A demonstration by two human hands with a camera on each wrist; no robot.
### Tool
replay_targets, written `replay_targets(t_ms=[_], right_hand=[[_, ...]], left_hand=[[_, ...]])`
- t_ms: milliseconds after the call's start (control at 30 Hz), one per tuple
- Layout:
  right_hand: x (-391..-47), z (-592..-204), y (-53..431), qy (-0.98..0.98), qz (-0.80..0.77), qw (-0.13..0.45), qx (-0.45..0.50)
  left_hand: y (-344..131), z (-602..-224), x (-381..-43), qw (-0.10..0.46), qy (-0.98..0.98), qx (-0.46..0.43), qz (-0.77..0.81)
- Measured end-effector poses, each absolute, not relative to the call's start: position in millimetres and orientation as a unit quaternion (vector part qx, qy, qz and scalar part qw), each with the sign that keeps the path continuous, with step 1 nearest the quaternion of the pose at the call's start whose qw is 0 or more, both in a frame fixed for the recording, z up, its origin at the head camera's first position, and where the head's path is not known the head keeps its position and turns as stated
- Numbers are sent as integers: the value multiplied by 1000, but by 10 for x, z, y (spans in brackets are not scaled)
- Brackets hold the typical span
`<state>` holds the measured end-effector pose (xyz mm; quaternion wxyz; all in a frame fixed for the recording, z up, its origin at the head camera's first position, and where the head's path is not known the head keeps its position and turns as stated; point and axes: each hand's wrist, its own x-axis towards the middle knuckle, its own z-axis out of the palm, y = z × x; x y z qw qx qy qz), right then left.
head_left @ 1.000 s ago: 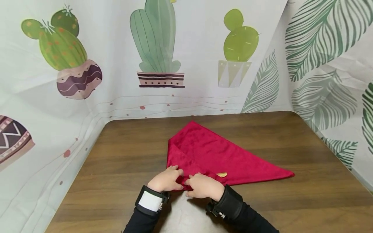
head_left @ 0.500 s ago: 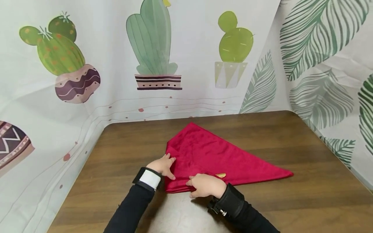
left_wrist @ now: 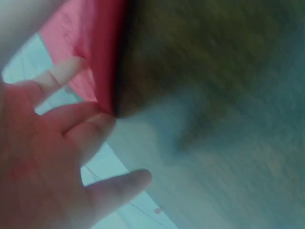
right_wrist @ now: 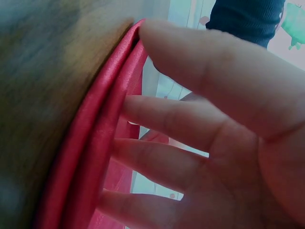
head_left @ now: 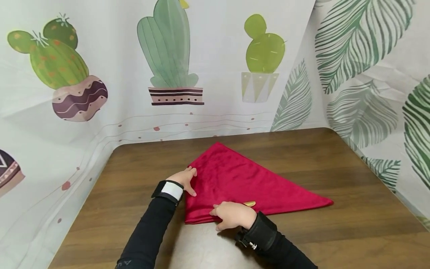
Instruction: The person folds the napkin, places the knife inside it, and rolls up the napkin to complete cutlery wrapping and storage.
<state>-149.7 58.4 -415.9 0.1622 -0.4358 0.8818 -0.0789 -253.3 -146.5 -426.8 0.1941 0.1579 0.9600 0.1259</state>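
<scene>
A shiny red cloth [head_left: 242, 175], folded into a roughly triangular shape, lies on the wooden table with its long point to the right. My left hand [head_left: 183, 180] touches the cloth's left edge, thumb and fingers spread. In the left wrist view, fingertips [left_wrist: 76, 64] of this hand meet the cloth's edge. At the front edge my right hand [head_left: 235, 215] rests on the stacked folds. The right wrist view shows its nearly straight fingers [right_wrist: 162, 157] on the layered folds [right_wrist: 90, 143], with the thumb by their end. A small gold-coloured piece [head_left: 249, 204] shows beside that hand, partly hidden.
The brown wooden table [head_left: 352, 179] extends around the cloth, with a pale glare near its front. Behind it and at both sides hangs a white backdrop [head_left: 215, 56] printed with cacti and leaves.
My left hand has left the front folds beside my right hand and moved up along the cloth's left edge. The right hand stays at the front edge. The view has shifted slightly.
</scene>
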Motion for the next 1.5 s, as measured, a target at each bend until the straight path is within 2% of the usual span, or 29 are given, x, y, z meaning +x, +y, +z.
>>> replay_targets(t_ms=[167, 300, 500, 667, 800, 1000, 1200, 1333, 1500], right_hand=[[-1477, -4178, 550, 883, -80, 171, -430], [-1470, -4197, 541, 884, -79, 172, -427], [-1455, -4214, 514, 887, -80, 175, -420], [-1488, -4196, 541, 885, -83, 165, -428], [-1559, -4164, 636, 884, -113, 167, -422], [-1657, -4118, 844, 880, -173, 190, -400], [-1763, -4109, 1085, 886, -186, 168, -391], [-1816, -4094, 1264, 908, -185, 157, -340], [-1860, -4064, 1359, 933, -160, 175, -272]], left_hand=[[-1618, -4540, -2724, 190, 959, 173, 123], [-1586, -4521, -2657, 180, 965, 168, 91], [-1406, -4334, -2133, 127, 969, 203, 58], [-1216, -4175, -1612, 144, 949, 258, 106], [-1137, -4120, -1421, 139, 946, 270, 112], [-1106, -4113, -1351, 147, 946, 259, 131], [-1111, -4096, -1324, 150, 946, 247, 147], [-1110, -4108, -1336, 150, 946, 244, 151], [-1138, -4115, -1353, 145, 948, 242, 150]])
